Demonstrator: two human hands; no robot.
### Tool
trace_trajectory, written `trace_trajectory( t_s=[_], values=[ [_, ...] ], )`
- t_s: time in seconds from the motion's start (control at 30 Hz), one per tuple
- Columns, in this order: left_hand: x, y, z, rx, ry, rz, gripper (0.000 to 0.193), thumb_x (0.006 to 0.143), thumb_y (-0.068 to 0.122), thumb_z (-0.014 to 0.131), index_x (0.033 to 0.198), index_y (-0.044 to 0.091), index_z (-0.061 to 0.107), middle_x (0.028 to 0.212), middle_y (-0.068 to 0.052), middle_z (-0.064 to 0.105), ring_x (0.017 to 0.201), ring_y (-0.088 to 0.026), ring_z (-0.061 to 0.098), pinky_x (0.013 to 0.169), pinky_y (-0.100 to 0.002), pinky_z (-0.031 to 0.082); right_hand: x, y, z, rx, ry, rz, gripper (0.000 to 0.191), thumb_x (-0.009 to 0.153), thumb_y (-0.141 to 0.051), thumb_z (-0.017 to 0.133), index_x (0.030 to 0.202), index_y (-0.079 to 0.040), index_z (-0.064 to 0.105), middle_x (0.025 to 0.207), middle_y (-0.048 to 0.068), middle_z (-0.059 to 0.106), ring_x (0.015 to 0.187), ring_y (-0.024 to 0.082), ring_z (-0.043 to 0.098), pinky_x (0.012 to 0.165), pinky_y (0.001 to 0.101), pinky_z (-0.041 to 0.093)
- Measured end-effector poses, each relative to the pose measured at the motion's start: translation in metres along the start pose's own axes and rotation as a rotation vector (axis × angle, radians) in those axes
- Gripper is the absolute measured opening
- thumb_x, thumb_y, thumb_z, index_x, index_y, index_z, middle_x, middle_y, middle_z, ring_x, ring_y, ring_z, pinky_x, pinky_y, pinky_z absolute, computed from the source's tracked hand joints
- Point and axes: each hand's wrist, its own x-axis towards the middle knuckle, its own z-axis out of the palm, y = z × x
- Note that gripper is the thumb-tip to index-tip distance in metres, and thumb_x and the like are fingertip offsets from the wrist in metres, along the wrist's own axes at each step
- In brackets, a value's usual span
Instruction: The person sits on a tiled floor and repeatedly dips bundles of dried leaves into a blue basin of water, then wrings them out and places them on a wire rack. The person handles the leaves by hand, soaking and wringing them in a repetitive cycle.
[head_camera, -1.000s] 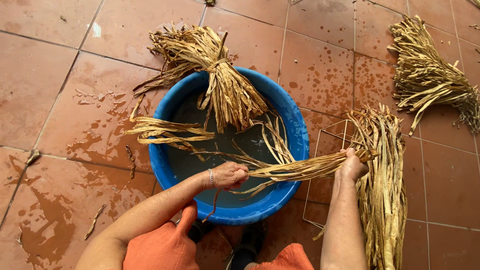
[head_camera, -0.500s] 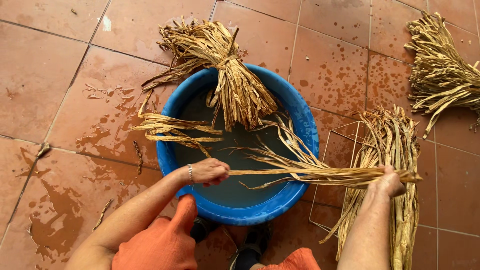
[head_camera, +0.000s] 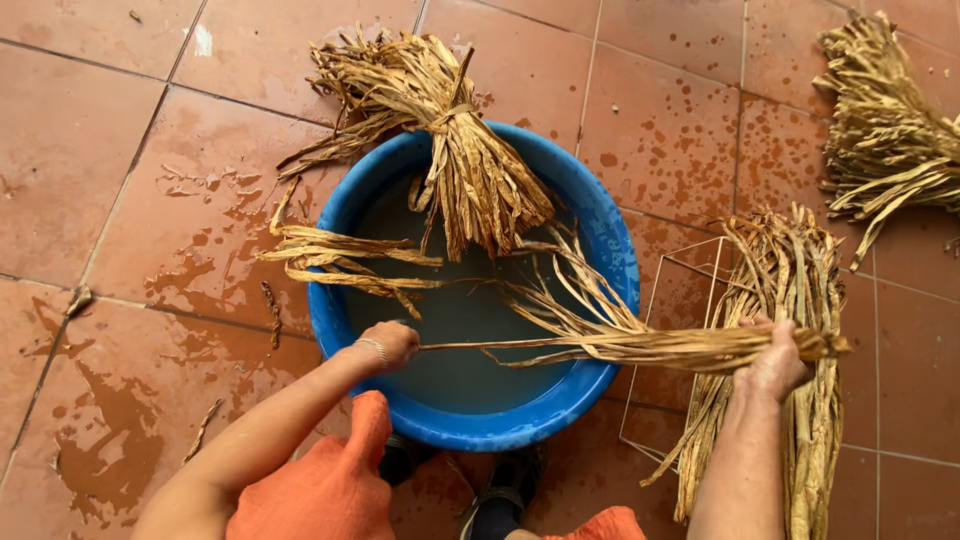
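A round blue basin (head_camera: 350, 200) of murky water stands on wet red tiles. My right hand (head_camera: 775, 362) grips the thick end of a bundle of wet straw-coloured leaf strips (head_camera: 640, 345) stretched across the basin. At the basin's near left rim, my left hand (head_camera: 388, 343) pinches the thin ends of those strips. A tied sheaf of dry leaves (head_camera: 470, 165) leans over the far rim into the water. Another small bunch (head_camera: 340, 260) hangs over the left rim.
A pile of wet strips (head_camera: 800, 300) lies on a thin wire rack (head_camera: 680, 290) right of the basin. Another dry sheaf (head_camera: 885, 130) lies at the far right. Water puddles and leaf scraps (head_camera: 205, 430) dot the tiles on the left. My orange-clad knees are below.
My right hand has drawn the bundle further right over the rack, stretching the strips straighter. My left hand stayed at the basin's near rim, holding the thin ends.
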Motion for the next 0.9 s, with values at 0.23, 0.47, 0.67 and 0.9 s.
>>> trace_trajectory(
  t_s=[0.23,0.47,0.67,0.9],
  values=[
    [0.002,0.022,-0.008,0.421,-0.155,-0.136,0.029,0.088,0.029,0.068,0.112,0.013,0.073,0.118,-0.010,0.070,0.118,-0.030,0.062,0.094,-0.054,0.048,-0.073,0.017,0.045,-0.183,-0.396,-0.228,0.011,0.106,-0.021,0.066,0.110,-0.011,0.063,0.087,0.007,0.071,0.071,0.016,0.072,0.064,0.0291,0.065],
    [0.022,0.007,-0.060,0.575,0.507,-0.013,0.021,0.085,0.020,0.064,0.100,0.011,0.074,0.113,-0.011,0.064,0.116,-0.028,0.051,0.091,-0.049,0.042,-0.117,0.022,0.066,-0.210,-0.555,-0.288,0.018,0.088,-0.007,0.082,0.098,-0.009,0.067,0.087,0.001,0.071,0.068,0.009,0.067,0.060,0.0246,0.058],
    [0.027,0.007,-0.069,0.512,0.385,-0.073,0.019,0.087,0.020,0.061,0.100,0.012,0.073,0.111,-0.007,0.067,0.116,-0.028,0.057,0.095,-0.049,0.042,-0.128,0.034,0.071,-0.299,-0.497,-0.218,0.012,0.089,-0.006,0.079,0.093,-0.010,0.069,0.076,0.003,0.068,0.057,0.010,0.062,0.050,0.0237,0.052],
    [0.022,0.055,-0.069,-0.558,0.328,0.036,0.023,0.098,0.027,0.058,0.104,0.007,0.069,0.079,-0.008,0.074,0.074,-0.024,0.073,0.071,-0.039,0.057,-0.163,0.043,0.094,-0.166,-0.710,0.036,0.011,0.095,-0.015,0.073,0.100,-0.005,0.074,0.081,0.008,0.075,0.066,0.014,0.071,0.062,0.0296,0.060]
  ],
)
